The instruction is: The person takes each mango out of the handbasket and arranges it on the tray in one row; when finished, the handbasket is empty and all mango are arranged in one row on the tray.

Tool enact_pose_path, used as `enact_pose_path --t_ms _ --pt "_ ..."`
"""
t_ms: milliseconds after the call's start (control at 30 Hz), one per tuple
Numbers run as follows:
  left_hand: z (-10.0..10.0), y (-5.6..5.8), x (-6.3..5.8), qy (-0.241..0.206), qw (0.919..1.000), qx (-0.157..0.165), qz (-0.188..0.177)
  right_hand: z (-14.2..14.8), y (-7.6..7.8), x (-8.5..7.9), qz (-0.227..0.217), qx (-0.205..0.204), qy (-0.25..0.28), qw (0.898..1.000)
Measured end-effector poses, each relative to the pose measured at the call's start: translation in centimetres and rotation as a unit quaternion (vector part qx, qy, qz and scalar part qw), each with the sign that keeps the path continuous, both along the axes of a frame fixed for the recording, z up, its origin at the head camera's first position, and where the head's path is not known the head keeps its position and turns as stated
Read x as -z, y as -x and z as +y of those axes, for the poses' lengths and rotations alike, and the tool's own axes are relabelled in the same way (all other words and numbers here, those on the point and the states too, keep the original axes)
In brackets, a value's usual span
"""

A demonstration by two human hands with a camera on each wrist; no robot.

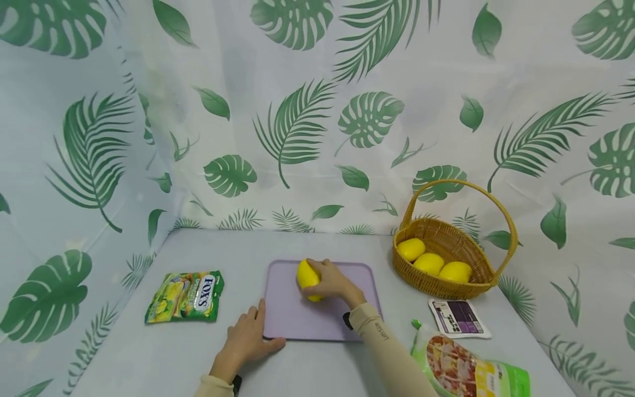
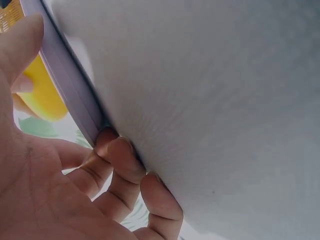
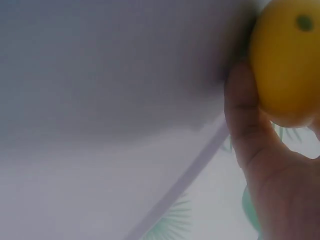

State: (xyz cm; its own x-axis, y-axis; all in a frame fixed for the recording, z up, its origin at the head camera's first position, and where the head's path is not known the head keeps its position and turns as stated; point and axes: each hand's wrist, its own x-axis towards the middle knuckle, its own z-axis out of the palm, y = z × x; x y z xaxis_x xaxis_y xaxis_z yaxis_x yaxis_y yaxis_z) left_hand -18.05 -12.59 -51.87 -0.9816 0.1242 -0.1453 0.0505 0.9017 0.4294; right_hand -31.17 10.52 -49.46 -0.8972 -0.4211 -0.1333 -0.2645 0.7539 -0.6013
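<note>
In the head view, a yellow lemon [image 1: 306, 275] is on the purple tray [image 1: 288, 322], near its middle. My right hand [image 1: 329, 281] grips it from the right, thumb on the near side and fingers over the far side. In the right wrist view, the lemon [image 3: 287, 65] shows a green spot at one end. My left hand [image 1: 248, 336] rests at the tray's near left corner, thumb by the front edge. The left wrist view shows bent fingertips [image 2: 125, 155] down on the table, beside the tray's rim [image 2: 75, 90].
A wicker basket [image 1: 431, 284] with a tall handle holds 3 lemons [image 1: 429, 264] at the back right. In front of it lie a white and purple packet [image 1: 458, 318] and a green pouch [image 1: 466, 366]. A green Fox's candy bag [image 1: 186, 296] lies left of the tray.
</note>
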Motion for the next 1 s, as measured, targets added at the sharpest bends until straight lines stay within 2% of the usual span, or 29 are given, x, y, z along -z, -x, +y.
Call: enact_pose_path --t_ms 200,400,633,833,1000 --pt "-0.1 -0.1 0.1 0.005 1.0 0.002 0.006 -2.2 0.0 -0.1 0.0 -0.004 0.003 1.0" --pt "-0.1 -0.2 0.0 -0.002 0.9999 0.001 0.015 -5.1 0.0 -0.2 0.0 0.016 0.007 1.0" --pt "-0.1 -0.2 0.1 -0.005 0.9997 0.001 0.022 -7.6 0.1 0.4 0.034 0.03 -0.025 0.999" --pt "-0.1 -0.2 0.3 -0.011 0.9999 -0.003 0.008 -8.6 0.2 1.2 0.047 0.034 -0.052 0.997" --pt "-0.2 -0.2 0.2 -0.011 0.9998 -0.004 0.016 -8.3 0.4 0.7 0.033 0.035 -0.03 0.998"
